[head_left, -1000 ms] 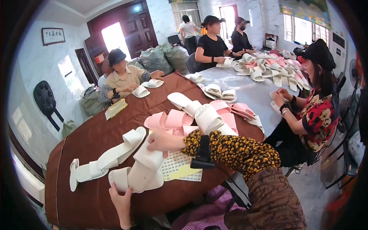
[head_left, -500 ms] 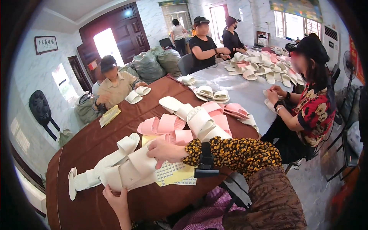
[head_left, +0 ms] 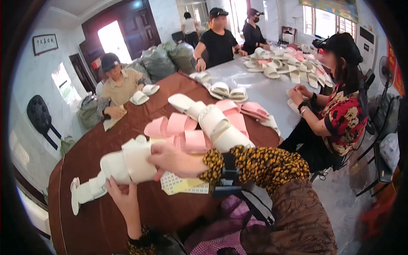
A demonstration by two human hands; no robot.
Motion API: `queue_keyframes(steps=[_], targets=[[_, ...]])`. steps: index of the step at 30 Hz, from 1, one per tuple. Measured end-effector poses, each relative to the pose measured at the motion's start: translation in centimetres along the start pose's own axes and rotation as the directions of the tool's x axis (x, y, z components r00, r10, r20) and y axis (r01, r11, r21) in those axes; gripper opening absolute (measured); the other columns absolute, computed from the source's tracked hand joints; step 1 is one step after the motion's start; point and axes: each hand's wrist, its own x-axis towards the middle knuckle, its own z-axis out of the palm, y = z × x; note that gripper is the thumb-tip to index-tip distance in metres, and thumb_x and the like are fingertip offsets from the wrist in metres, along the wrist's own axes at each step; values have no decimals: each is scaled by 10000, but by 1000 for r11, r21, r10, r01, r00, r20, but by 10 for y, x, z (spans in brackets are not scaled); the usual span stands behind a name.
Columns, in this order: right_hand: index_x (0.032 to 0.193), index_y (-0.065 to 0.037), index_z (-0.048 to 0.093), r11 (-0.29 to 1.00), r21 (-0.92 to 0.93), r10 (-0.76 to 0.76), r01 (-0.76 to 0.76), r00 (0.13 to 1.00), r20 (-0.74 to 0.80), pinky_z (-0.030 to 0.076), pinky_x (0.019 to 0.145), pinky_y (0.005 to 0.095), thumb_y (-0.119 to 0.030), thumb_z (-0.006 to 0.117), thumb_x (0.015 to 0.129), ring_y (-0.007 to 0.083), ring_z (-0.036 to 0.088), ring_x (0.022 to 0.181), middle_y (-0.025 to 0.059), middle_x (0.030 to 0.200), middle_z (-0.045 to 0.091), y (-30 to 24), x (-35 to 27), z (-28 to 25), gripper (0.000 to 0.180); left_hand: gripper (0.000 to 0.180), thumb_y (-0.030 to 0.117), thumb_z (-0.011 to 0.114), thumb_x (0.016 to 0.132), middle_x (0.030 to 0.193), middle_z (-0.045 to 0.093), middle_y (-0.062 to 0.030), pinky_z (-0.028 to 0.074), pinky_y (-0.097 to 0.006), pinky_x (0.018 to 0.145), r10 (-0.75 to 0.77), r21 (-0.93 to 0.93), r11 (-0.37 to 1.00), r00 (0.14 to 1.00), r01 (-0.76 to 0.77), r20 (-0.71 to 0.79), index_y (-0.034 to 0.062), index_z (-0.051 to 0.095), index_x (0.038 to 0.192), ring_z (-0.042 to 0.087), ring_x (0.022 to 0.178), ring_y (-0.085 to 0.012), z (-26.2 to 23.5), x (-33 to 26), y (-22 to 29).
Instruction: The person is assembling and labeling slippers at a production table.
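Step in hand, by my reading: handling one white slipper (head_left: 127, 163) lifted out of the row on the brown round table (head_left: 97, 221). Both hands are on it.

Left hand (head_left: 121, 195): comes up from 6 o'clock, palm under the slipper, fingers curled up against its lower edge, supporting it.

Right hand (head_left: 172, 159): reaches in from 3 o'clock across the body, fingers closed over the slipper's strap end, thumb side on top. Firm hold on the same slipper.

Where the slipper is: just left of picture centre, raised slightly off the table. More white slippers (head_left: 87, 191) trail from it toward 8 o'clock, touching one another in a line.

How it looks: thick foam-like sole, broad strap across the top, plain off-white, no visible marks. Surface matte. Shape appears uncrushed.

Nearby: a sheet of small stickers (head_left: 180, 183) lies on the table just under the right wrist. Pink slippers (head_left: 174, 127) are piled at 12 o'clock from the hands, with more white ones stacked over them.

Next move, as a judgement: would need the right hand free while the left keeps the slipper steady, since the sticker sheet sits within the right hand's reach.

Other people sit around the table; their hands are well apart.
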Motion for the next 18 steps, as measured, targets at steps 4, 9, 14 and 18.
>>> queue_keyframes(steps=[4,9,14,18], targets=[[1024,-66,617,586,-807,-204,68,977,-65,474,824,418,-162,549,859,218,622,913,84,915,638,-3,8,-24,202,648,72,682,837,1465,218,-248,513,-347,880,173,-117,979,985,-169,28,-33,356,1387,499,1161,-275,10,13,6],[1103,23,553,678,-734,-220,28,961,-166,533,707,300,-110,535,912,224,648,902,174,1024,614,-70,-47,-153,234,510,161,671,861,1219,534,-183,495,-297,838,253,-251,946,952,-206,171,-59,496,1286,573,1039,-203,19,37,43],[1058,111,535,980,-74,-195,182,953,-234,537,609,261,-68,482,937,199,612,754,157,975,612,-45,-39,-29,222,456,194,555,937,1218,595,-124,446,-326,962,228,-334,932,946,-143,231,-55,476,1311,586,1094,-201,1,24,41],[1045,87,553,977,10,-209,211,972,-108,514,606,253,-70,493,931,188,605,750,128,929,629,-44,-52,-41,203,447,195,573,911,1078,615,-133,480,-281,794,307,-245,927,950,-283,65,-86,507,1253,601,917,-167,2,-9,75]])
